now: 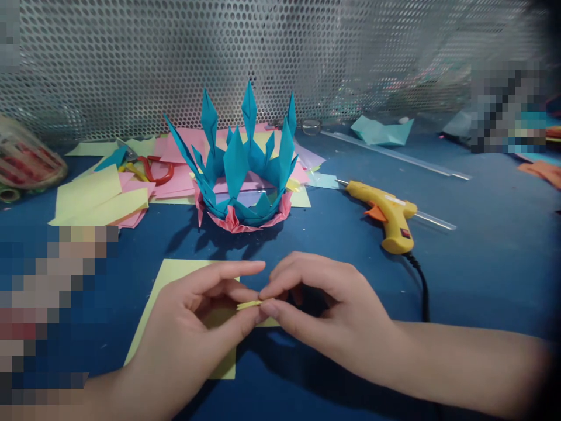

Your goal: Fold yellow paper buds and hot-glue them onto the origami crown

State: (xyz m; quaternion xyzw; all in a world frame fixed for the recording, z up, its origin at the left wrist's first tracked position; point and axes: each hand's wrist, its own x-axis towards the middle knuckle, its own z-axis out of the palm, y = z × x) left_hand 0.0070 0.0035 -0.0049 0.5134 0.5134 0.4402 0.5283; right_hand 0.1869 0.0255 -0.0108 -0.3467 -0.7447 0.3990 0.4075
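Between my two hands is a small folded strip of yellow paper (248, 305). My left hand (197, 316) pinches it between thumb and a finger, its index finger stretched out above. From the other side my right hand (324, 298) grips the strip with thumb and fingertips, hiding part of it. Under my hands lies a pale yellow sheet (151, 310), partly covered by the left one. Just beyond stands a blue folded-paper crown (235, 164) with tall pointed spikes and a crumpled pink paper rim (232, 221) along its base.
A yellow hot glue gun (385, 213) lies at right, its black cord (424, 286) running toward me. Behind are glue sticks (394, 153), light blue paper (381, 130), coloured sheets (92, 193) and red-handled scissors (160, 172). A clear jar (28, 155) sits far left; perforated metal (131, 64) backs the table.
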